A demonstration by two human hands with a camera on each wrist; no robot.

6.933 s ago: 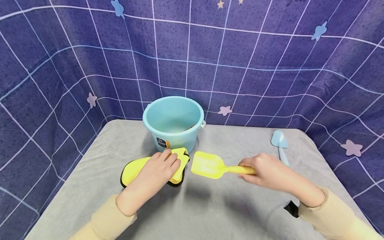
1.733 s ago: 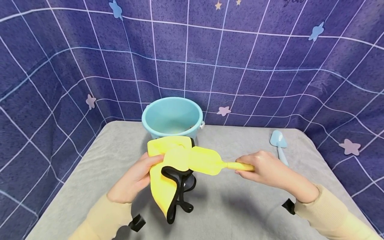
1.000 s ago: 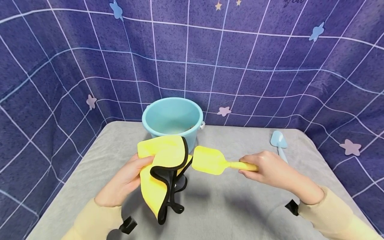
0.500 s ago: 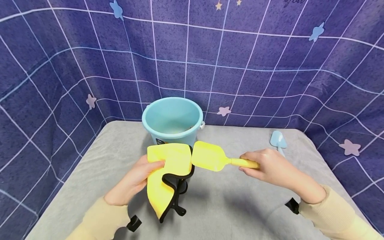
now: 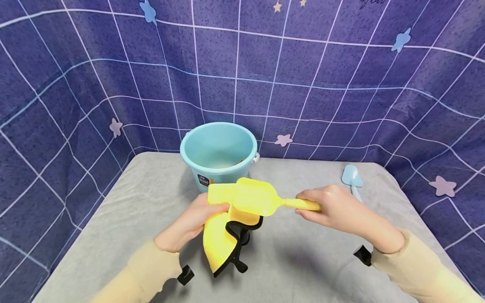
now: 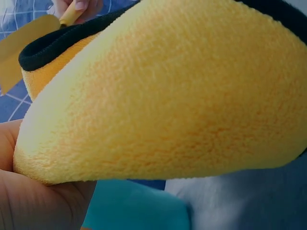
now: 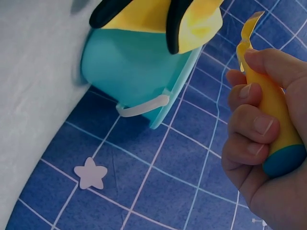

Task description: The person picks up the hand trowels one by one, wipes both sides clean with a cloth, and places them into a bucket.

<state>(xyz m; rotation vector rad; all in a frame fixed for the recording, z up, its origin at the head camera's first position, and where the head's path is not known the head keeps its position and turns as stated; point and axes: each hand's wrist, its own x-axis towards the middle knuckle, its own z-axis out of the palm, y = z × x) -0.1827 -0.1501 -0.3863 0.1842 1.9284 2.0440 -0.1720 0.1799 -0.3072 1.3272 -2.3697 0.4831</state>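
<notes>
While you hold the black-edged yellow cloth (image 5: 217, 244): your left hand (image 5: 195, 216) pinches its fold between thumb and fingers, apparently so the lower end hangs free.
Yellow shovel (image 5: 265, 200): your right hand (image 5: 333, 208) curls round the handle, presumably to leave the blade exposed; it overlaps the cloth in the head view, contact uncertain.
Light-blue bucket (image 5: 232, 173): stands upright behind the cloth, probably set back for working room.
Light-blue trowel (image 5: 351, 176): lies on the counter (image 5: 303, 269), well apart.
</notes>
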